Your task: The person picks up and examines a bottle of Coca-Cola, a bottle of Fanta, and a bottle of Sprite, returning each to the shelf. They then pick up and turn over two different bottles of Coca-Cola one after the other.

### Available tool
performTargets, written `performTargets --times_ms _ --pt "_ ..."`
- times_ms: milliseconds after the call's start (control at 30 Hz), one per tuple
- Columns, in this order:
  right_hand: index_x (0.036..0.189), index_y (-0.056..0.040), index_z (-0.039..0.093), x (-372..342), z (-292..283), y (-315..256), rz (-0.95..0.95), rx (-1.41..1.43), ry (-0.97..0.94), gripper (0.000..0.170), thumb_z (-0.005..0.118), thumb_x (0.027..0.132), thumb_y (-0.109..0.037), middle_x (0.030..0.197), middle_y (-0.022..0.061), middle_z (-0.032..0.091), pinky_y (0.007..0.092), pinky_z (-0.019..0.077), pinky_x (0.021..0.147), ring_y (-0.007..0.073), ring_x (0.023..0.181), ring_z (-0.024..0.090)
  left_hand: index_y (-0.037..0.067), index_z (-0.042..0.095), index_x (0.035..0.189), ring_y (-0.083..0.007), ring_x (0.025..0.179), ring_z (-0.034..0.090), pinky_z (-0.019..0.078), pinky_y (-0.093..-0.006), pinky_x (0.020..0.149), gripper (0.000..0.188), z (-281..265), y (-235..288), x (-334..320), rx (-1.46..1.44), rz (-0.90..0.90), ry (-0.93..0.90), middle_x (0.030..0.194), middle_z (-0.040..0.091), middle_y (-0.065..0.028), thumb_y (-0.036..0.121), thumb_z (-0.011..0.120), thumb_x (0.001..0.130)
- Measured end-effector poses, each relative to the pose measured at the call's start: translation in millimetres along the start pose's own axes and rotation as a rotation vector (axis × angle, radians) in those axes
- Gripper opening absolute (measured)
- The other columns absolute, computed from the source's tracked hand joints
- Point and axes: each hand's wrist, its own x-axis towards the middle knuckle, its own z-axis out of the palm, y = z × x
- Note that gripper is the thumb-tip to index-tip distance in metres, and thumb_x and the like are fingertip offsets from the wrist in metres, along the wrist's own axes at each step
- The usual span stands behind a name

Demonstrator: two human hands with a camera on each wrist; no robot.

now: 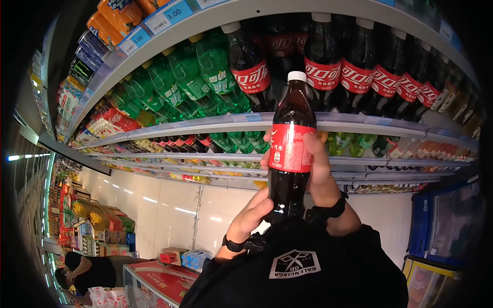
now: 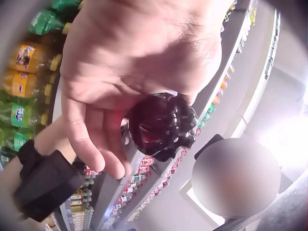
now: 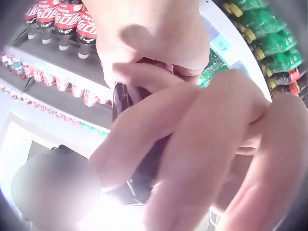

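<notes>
A cola bottle with a red label and white cap stands upright before the chest in the head view. My right hand grips its label, fingertips showing on the far side. Low on the bottle, my left hand lies against its side, the thumb along it. In the left wrist view the dark base of the bottle shows below the palm of my left hand, whose fingers reach down loosely beside it. Seen from the right wrist, left-hand fingers cross in front and cover much of the bottle.
Behind the bottle, a shelf holds several cola bottles and green soda bottles. Orange cans stand above price tags. A red-topped counter and a person in black are at lower left; a blue cabinet is right.
</notes>
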Motion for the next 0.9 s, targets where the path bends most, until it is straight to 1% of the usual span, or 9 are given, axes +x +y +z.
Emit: performTargets --times_ms 33,100,300,433,500,633,700,800,900 --pt "0.137 0.0015 0.050 0.5 -1.6 -2.0 -0.080 -0.051 0.011 0.068 0.079 0.089 -0.036 0.112 0.0189 0.071 0.0349 0.0617 0.084 0.0229 0.093 0.074 -0.008 0.041 0.149 -0.0258 0.106 0.071 0.0550 -0.0365 0.093 0.101 -4.8 0.6 1.2 0.186 0.001 0.073 0.116 0.070 -0.0211 0.075 0.055 0.093" --pt "0.143 -0.0001 0.043 1.4 7.0 -6.0 -0.298 -0.376 0.156 0.078 0.086 0.080 -0.013 0.117 0.0114 0.066 0.0340 0.0583 0.089 0.0183 0.100 0.070 -0.004 0.047 0.149 -0.0162 0.121 0.061 0.0485 -0.0335 0.104 0.071 5.5 -0.5 8.5 0.137 0.209 0.319 0.130 0.066 -0.0101 0.012 0.081 0.089" --pt "0.156 0.0000 0.026 5.2 18.6 -7.1 -0.390 -0.690 0.164 0.090 0.076 0.081 -0.008 0.126 0.0130 0.062 0.0350 0.0531 0.099 0.0183 0.111 0.066 -0.002 0.052 0.142 -0.0202 0.106 0.070 0.0557 -0.0333 0.094 0.070 2.8 -13.6 15.4 0.491 0.288 0.481 0.122 0.069 -0.0153 0.020 0.084 0.084" --pt "0.162 -0.0026 0.019 8.6 3.5 -12.0 -0.223 -0.450 0.068 0.094 0.068 0.087 -0.027 0.139 0.0213 0.056 0.0407 0.0552 0.100 0.0252 0.114 0.067 -0.005 0.042 0.146 -0.0304 0.082 0.074 0.0610 -0.0326 0.060 0.095 -0.1 -16.3 5.2 -0.555 -0.017 -0.002 0.101 0.067 -0.0212 0.057 0.073 0.081" --pt "0.163 0.0003 0.019 10.5 0.5 -9.2 -0.154 -0.189 -0.073 0.098 0.074 0.085 -0.023 0.150 0.0145 0.045 0.0372 0.0369 0.116 0.0207 0.136 0.048 -0.009 0.044 0.137 -0.0319 0.058 0.066 0.0550 -0.0358 0.043 0.105 -7.8 -30.6 7.6 -0.801 -0.028 -0.177 0.090 0.063 -0.0213 0.067 0.076 0.072" --pt "0.164 0.0005 0.018 7.2 9.4 -14.1 -0.168 -0.250 -0.039 0.101 0.076 0.082 -0.015 0.143 0.0155 0.054 0.0376 0.0408 0.114 0.0212 0.132 0.055 -0.009 0.044 0.135 -0.0293 0.050 0.060 0.0491 -0.0346 0.038 0.106 -13.6 -31.9 12.8 -0.692 -0.011 -0.161 0.085 0.062 -0.0195 0.070 0.076 0.071" --pt "0.163 0.0023 0.020 5.1 13.4 -15.9 -0.214 -0.251 -0.012 0.100 0.078 0.082 -0.010 0.140 0.0156 0.057 0.0368 0.0438 0.112 0.0207 0.128 0.058 -0.008 0.043 0.139 -0.0316 0.066 0.069 0.0571 -0.0361 0.050 0.104 -11.0 -26.3 12.7 -0.737 0.003 -0.087 0.099 0.067 -0.0202 0.063 0.080 0.073" --pt "0.160 0.0047 0.026 -0.2 15.7 -12.4 -0.422 -0.563 -0.001 0.098 0.083 0.082 -0.007 0.147 0.0181 0.053 0.0367 0.0449 0.113 0.0219 0.132 0.057 0.000 0.044 0.150 -0.0223 0.113 0.069 0.0541 -0.0377 0.101 0.084 -15.0 -20.3 18.2 0.092 0.308 0.325 0.131 0.066 -0.0147 0.008 0.087 0.079" --pt "0.159 0.0069 0.021 -7.9 14.7 -5.8 -0.503 -0.852 -0.014 0.108 0.087 0.075 -0.004 0.151 0.0238 0.046 0.0417 0.0430 0.116 0.0282 0.139 0.052 0.000 0.056 0.140 -0.0172 0.113 0.066 0.0541 -0.0340 0.098 0.075 -13.0 -19.1 22.5 0.452 0.328 0.508 0.126 0.069 -0.0108 0.008 0.092 0.074"
